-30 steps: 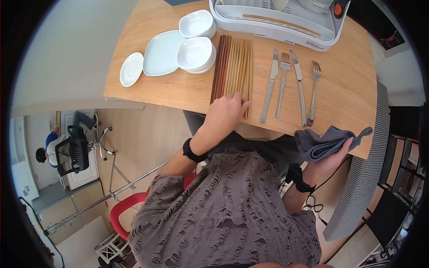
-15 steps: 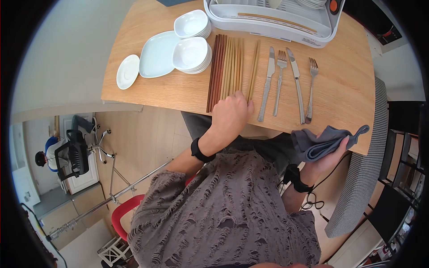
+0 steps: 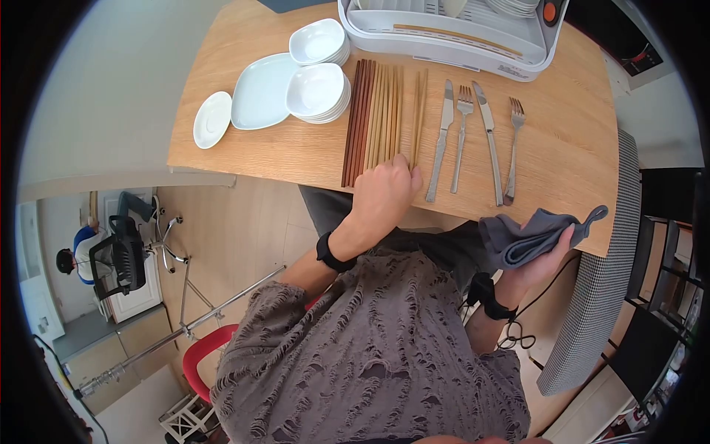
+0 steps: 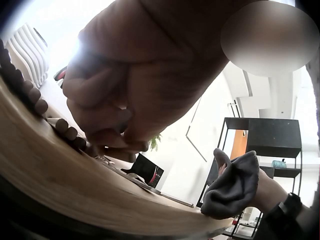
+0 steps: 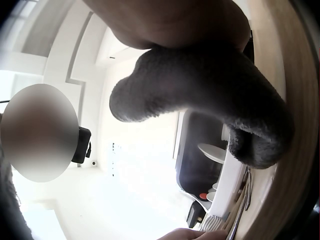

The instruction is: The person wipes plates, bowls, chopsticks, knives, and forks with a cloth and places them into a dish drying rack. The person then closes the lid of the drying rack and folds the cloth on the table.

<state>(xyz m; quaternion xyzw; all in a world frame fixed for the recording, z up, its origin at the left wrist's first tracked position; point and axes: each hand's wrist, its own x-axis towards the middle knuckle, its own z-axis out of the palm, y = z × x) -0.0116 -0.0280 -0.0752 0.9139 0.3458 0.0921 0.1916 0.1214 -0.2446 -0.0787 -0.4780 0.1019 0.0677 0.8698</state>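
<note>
Left hand (image 3: 384, 198) apparently pinching light chopsticks (image 3: 420, 111) by their near ends, right hand (image 3: 547, 265) grasping grey cloth (image 3: 523, 243), wooden surface (image 3: 566, 140).

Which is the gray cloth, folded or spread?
Folded, loosely: the gray cloth shows overlapping layers in the right hand, with one end sticking out.

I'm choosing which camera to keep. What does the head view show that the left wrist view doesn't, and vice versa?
Head view only: the small white plate, the pale blue plate and the red chair.
Left wrist view only: green leaves and a teal item.
Both: the left hand, chopsticks, and the right hand holding the gray cloth.
</note>
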